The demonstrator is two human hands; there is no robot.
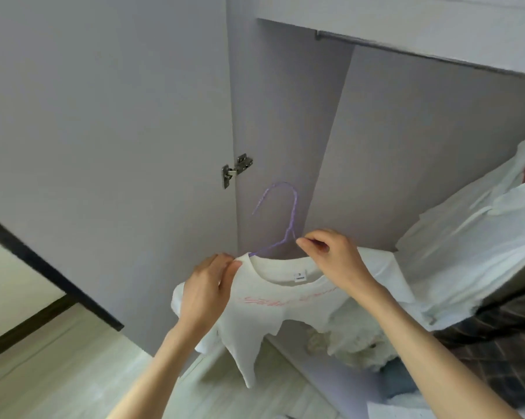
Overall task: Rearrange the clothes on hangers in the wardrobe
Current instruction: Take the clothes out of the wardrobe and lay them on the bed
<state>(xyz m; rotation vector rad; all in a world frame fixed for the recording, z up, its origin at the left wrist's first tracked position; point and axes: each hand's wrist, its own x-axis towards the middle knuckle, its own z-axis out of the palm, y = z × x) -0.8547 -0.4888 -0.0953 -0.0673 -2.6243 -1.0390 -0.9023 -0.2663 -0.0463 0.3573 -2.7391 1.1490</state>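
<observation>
A white T-shirt (273, 303) with pink lettering hangs on a purple wire hanger (287, 219), held up in front of the open wardrobe. My left hand (208, 285) pinches the shirt's left shoulder by the collar. My right hand (334, 258) pinches the right side of the hanger and shirt near the neck. The hanger's hook is free in the air, well below the metal rail (376, 43) at the top of the wardrobe. No clothes hang on the visible stretch of the rail.
The open wardrobe door (104, 146) stands at the left with its hinge (235, 172). White garments (482, 237) and a dark plaid one (497, 358) are piled at the right. More pale clothes (352, 343) lie low inside the wardrobe. Light wooden floor (58, 373) lies below.
</observation>
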